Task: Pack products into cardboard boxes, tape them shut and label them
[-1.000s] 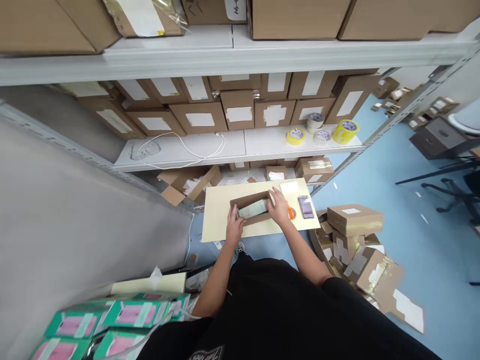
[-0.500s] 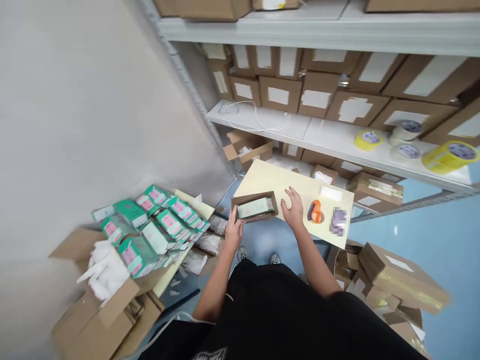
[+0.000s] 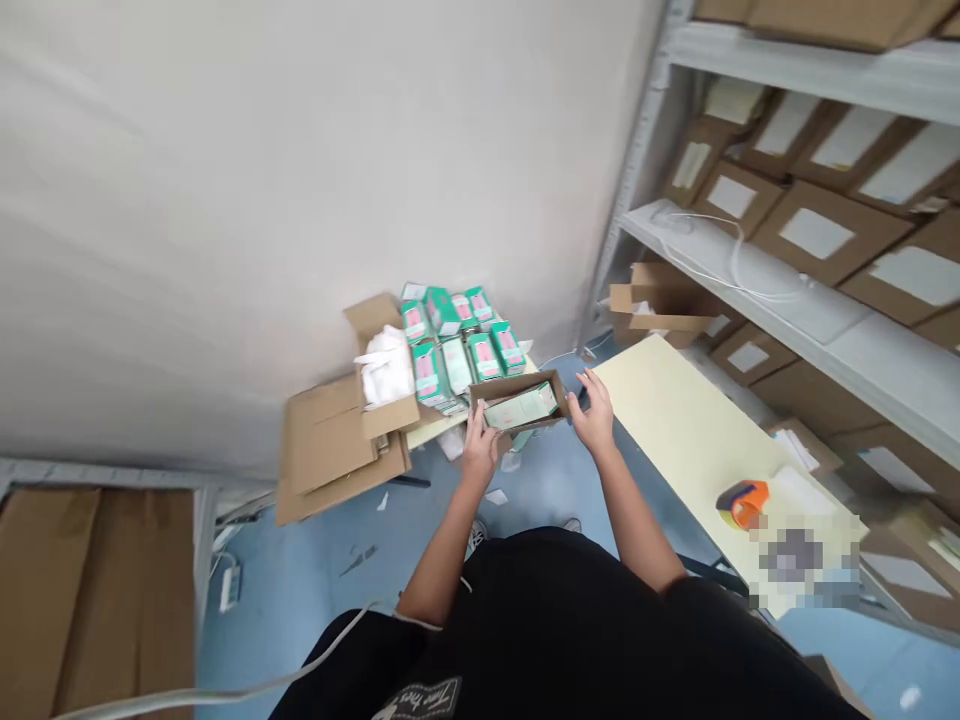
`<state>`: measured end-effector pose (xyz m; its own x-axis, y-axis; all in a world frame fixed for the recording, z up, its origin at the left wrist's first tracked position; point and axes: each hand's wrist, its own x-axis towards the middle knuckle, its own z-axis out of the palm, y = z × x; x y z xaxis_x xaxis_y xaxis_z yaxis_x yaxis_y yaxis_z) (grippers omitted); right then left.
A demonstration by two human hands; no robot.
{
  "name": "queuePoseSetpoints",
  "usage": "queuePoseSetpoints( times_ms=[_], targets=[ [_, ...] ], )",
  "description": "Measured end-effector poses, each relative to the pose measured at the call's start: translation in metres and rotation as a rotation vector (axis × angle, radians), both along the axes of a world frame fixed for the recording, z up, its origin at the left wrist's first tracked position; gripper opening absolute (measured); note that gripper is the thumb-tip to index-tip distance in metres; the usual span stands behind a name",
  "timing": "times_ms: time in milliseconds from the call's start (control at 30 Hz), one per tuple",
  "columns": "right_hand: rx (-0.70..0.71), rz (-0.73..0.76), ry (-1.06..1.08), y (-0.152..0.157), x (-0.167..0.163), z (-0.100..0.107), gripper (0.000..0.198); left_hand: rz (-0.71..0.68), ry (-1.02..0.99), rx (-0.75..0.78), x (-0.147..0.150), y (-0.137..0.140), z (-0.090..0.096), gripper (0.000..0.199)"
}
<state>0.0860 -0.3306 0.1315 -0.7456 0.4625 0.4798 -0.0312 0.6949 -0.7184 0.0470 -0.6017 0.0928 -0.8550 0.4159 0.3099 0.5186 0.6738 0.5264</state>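
My left hand [image 3: 479, 449] grips the left end of an open cardboard box [image 3: 517, 380]. Inside that box lies a pale green-and-white carton [image 3: 523, 406]. Beside the box's right end is my right hand [image 3: 595, 412], thumb and fingers apart. Its thumb is close to the box's edge; whether it touches I cannot tell. Just beyond the box, several green cartons with pink fronts [image 3: 486, 356] are grouped on a small table [image 3: 427, 432].
An open carton of white material [image 3: 388, 368] stands left of the green cartons, near flattened cardboard [image 3: 330, 435]. On the right, a pale yellow table [image 3: 660, 400] bears an orange tape dispenser [image 3: 748, 506]. Shelves [image 3: 825, 300] with brown boxes rise behind it. A cable [image 3: 225, 693] crosses at lower left.
The view has turned left, so the green cartons now lie just beyond the box. The held box has moved from the yellow table towards them. My right hand is nearer the box's end.
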Motion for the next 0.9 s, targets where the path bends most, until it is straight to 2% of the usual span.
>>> queuePoseSetpoints(
  times_ms=[200, 300, 467, 600, 700, 800, 900],
  targets=[
    [0.048, 0.213, -0.038, -0.12, -0.056, 0.004, 0.043, 0.158, -0.04, -0.019, 0.0, -0.112, -0.005, 0.02],
    [0.056, 0.321, -0.072, -0.179, -0.081, 0.0, 0.043, 0.214, -0.067, -0.011, 0.0, -0.161, -0.016, 0.025],
    [0.09, 0.47, -0.143, -0.263, -0.127, -0.015, 0.045, 0.216, -0.106, 0.022, -0.002, -0.229, -0.037, 0.024],
    [0.164, 0.531, -0.31, -0.315, -0.182, -0.028, 0.05, 0.214, -0.162, 0.058, -0.011, -0.258, -0.054, 0.023],
    [0.272, 0.54, -0.556, -0.347, -0.23, -0.033, 0.055, 0.195, -0.191, 0.089, -0.021, -0.265, -0.063, 0.022],
    [0.389, 0.477, -0.799, -0.372, -0.27, -0.04, 0.06, 0.174, -0.216, 0.106, -0.032, -0.267, -0.068, 0.02],
    [0.484, 0.405, -0.937, -0.385, -0.291, -0.05, 0.057, 0.167, -0.238, 0.112, -0.04, -0.269, -0.069, 0.018]
  ],
)
